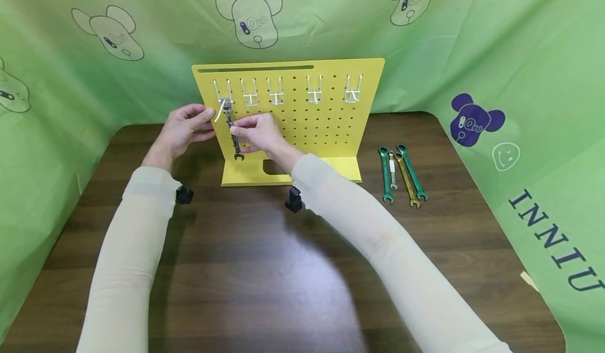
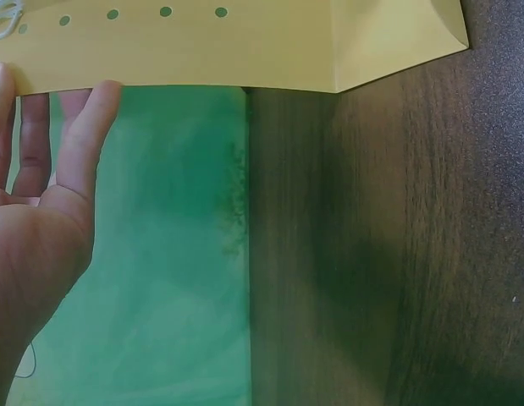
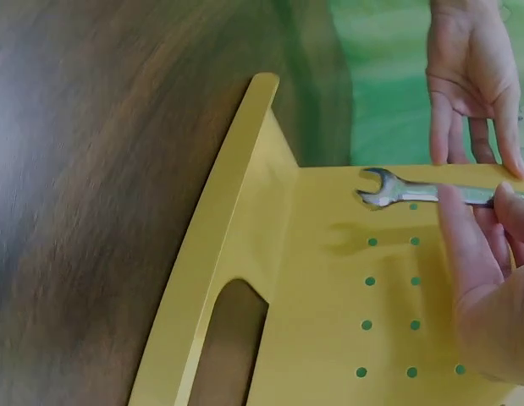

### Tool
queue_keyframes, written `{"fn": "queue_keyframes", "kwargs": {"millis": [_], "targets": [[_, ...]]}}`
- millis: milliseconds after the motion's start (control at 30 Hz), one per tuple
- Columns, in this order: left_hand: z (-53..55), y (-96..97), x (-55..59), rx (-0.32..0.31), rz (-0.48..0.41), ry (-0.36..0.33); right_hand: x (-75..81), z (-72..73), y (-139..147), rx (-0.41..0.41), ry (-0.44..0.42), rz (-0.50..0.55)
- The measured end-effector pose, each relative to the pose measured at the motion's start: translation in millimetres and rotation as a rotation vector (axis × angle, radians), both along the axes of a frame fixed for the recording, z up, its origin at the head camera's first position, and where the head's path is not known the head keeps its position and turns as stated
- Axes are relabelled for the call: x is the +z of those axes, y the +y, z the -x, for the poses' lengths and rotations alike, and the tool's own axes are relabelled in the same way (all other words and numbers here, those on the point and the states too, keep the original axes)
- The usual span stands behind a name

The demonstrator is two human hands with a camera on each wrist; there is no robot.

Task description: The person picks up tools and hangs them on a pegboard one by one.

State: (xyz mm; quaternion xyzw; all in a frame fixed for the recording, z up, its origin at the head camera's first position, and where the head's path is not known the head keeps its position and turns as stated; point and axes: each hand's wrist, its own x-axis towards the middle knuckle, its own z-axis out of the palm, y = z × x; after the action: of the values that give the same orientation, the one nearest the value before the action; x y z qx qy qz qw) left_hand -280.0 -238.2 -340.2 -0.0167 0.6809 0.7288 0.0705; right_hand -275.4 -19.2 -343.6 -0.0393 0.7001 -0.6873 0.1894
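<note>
In the head view, a silver combination wrench [image 1: 233, 131] hangs almost upright at the leftmost hook [image 1: 219, 112] of a yellow pegboard [image 1: 312, 127]. Its ring end is at the hook; its open jaw end points down. My right hand [image 1: 262, 132] pinches the wrench's shank between thumb and fingers. The open end of that wrench [image 3: 384, 188] shows in the right wrist view, in front of the board. At the board's left edge is my left hand [image 1: 181, 127], thumb at the front and fingers reaching behind. The left wrist view shows this hand [image 2: 41, 220] against the edge.
Several white double hooks [image 1: 275, 94] line the upper part of the board. To its right, two green wrenches [image 1: 385, 174], a small silver wrench [image 1: 392, 170] and a gold wrench [image 1: 406, 179] lie on the brown table [image 1: 246, 269]. A green cloth [image 1: 165, 38] hangs around.
</note>
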Motion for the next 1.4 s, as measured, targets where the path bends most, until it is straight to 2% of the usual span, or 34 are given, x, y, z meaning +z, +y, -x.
{"fn": "queue_keyframes", "kwargs": {"millis": [100, 200, 600, 867, 1000, 1200, 1400], "targets": [[0.4, 0.8, 0.0, -0.001, 0.001, 0.002, 1.2, 2.5, 1.0, 0.012, -0.077, 0.026], [0.5, 1.3, 0.4, -0.001, 0.007, 0.004, 3.0, 3.5, 1.6, 0.016, -0.108, 0.026], [-1.1, -0.3, 1.1, 0.007, -0.018, 0.006, 5.9, 0.9, -2.1, -0.003, -0.135, 0.021], [-3.0, 2.4, -3.4, 0.009, -0.047, 0.017, 4.6, -0.9, 4.7, 0.027, -0.148, 0.014], [-5.5, 1.6, -3.4, 0.015, -0.036, -0.004, 6.4, -3.6, 13.3, 0.075, -0.11, -0.04], [-7.5, -3.8, -0.1, 0.012, -0.017, -0.004, 5.8, -12.6, 33.0, 0.144, 0.04, -0.182], [-2.8, 0.4, 1.4, -0.014, -0.005, 0.005, -3.9, -21.7, 76.8, 0.188, 0.146, -0.302]]}}
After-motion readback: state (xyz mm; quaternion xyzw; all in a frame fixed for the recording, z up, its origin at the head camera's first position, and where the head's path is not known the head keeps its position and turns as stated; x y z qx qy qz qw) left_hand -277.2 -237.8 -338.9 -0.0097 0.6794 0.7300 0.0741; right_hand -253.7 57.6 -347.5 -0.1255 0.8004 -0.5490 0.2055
